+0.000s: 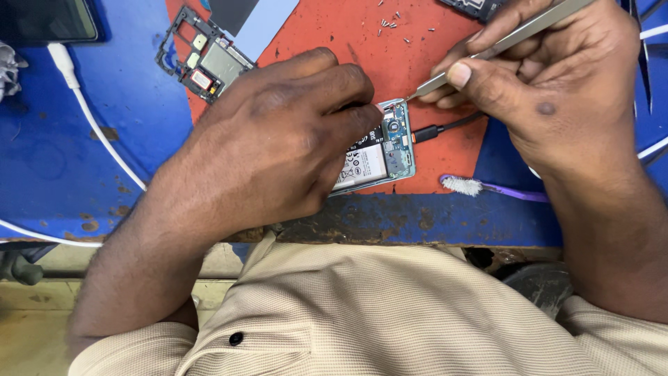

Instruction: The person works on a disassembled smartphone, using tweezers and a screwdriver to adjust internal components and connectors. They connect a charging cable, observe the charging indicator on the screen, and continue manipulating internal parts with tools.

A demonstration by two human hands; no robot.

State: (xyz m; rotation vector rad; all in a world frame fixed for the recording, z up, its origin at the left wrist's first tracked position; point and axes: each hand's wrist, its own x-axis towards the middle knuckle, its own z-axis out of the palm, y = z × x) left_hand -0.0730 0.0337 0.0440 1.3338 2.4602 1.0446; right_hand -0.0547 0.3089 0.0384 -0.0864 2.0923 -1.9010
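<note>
Left hand [278,146] pins the opened phone [386,150] flat, right hand's [536,76] grip pinches tweezers [501,45] — tip wants steadiness over the board.

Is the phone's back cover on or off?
Off: the phone under the left hand shows its bare battery and circuit board.

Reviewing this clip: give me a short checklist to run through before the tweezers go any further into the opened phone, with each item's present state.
1. Opened phone with exposed battery and circuit board pinned flat by left hand: ok.
2. Slim metal tweezers gripped by right hand, tip at the phone's top corner: ok.
3. Black cable plugged into the phone's edge while it is worked on: not ok.
4. Tiny loose screws lying apart on the red mat: ok.
5. Whether the tweezers' tip holds anything: cannot tell.
</note>
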